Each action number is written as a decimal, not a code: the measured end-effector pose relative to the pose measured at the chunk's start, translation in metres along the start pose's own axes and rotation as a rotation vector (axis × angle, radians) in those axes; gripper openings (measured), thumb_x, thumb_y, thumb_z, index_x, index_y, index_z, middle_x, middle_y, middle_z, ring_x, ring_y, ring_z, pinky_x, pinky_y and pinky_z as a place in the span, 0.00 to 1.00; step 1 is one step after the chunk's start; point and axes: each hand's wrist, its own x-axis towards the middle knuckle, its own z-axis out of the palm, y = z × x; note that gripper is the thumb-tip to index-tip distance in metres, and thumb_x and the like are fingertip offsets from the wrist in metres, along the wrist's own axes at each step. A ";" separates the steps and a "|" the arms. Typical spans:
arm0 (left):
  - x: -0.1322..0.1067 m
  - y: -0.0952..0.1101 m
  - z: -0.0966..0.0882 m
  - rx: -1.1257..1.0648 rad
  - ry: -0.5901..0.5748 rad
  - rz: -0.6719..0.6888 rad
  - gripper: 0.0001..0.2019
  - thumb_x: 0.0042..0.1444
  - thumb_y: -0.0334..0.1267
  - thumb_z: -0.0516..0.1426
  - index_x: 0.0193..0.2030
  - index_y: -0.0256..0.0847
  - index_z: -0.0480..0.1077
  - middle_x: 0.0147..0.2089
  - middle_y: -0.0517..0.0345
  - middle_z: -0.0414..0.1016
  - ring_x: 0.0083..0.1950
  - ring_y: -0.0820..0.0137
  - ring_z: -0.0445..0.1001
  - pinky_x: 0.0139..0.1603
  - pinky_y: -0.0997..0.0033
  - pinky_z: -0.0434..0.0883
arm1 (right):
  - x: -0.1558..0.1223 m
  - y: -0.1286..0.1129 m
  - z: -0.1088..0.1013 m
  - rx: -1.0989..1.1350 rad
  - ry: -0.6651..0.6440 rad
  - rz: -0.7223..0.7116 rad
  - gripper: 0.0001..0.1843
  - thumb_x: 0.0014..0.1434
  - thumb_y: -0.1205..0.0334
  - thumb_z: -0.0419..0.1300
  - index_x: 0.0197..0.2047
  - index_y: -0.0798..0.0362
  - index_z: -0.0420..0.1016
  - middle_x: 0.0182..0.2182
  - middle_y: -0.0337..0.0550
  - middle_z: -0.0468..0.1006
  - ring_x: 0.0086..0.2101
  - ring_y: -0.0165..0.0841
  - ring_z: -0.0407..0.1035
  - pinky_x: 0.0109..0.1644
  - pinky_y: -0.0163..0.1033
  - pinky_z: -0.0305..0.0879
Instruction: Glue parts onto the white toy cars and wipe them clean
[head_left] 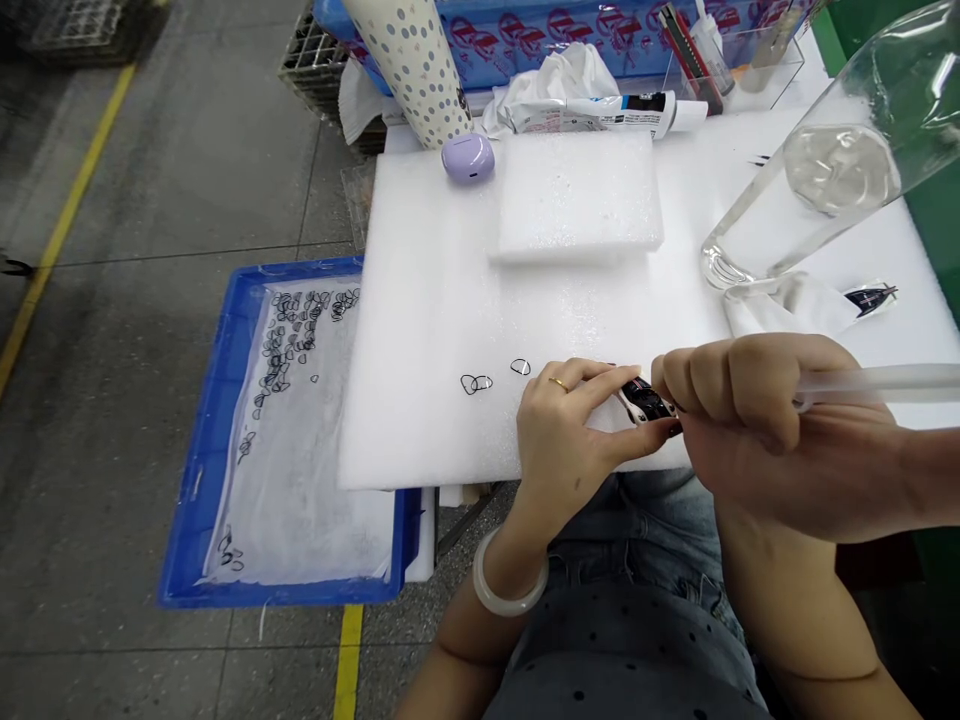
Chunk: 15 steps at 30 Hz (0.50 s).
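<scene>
Right up at the near edge of the foam board (427, 310), pinching a small glossy black part (645, 400) between thumb and fingers of the left hand (574, 430)! Cannot tell whether resting on the board or lifted just off it. And close on the other side, showing, seemingly as the right hand (757, 420), a fist with fingers curled in; less than certain, with another forearm (772, 570) rising beneath. Cannot tell what lies inside that grip, only make out a clear tube (885, 384) running from beside it to the right edge. Looking, on this evidence, like close handwork on the black part, mid-step. Seeming to call next for a firm left pinch and small, careful touches, well away from the thin black loops (520, 367) loose on the board. Counting more of those over in the blue tray (206, 440), off to the left, scattered across a white sheet (315, 460).
</scene>
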 end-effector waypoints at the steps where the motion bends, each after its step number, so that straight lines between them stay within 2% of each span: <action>1: 0.000 0.000 0.000 -0.002 0.000 -0.003 0.16 0.47 0.48 0.71 0.41 0.46 0.79 0.40 0.59 0.81 0.44 0.63 0.75 0.47 0.59 0.71 | -0.001 0.000 0.000 -0.003 0.009 0.000 0.22 0.51 0.74 0.57 0.15 0.54 0.49 0.13 0.34 0.46 0.19 0.25 0.44 0.26 0.38 0.43; 10: 0.000 0.001 0.000 -0.001 0.001 -0.008 0.16 0.48 0.49 0.70 0.42 0.47 0.80 0.40 0.59 0.81 0.45 0.63 0.76 0.48 0.58 0.71 | 0.002 -0.003 0.005 -0.064 0.080 0.046 0.18 0.45 0.75 0.56 0.14 0.54 0.50 0.12 0.35 0.46 0.19 0.25 0.44 0.26 0.39 0.41; 15: 0.000 0.001 -0.001 -0.003 -0.009 -0.001 0.17 0.49 0.50 0.70 0.43 0.46 0.79 0.41 0.59 0.82 0.45 0.63 0.76 0.49 0.58 0.71 | -0.006 -0.006 0.002 -0.080 0.098 0.066 0.21 0.50 0.72 0.59 0.13 0.54 0.52 0.13 0.34 0.48 0.19 0.25 0.44 0.26 0.38 0.41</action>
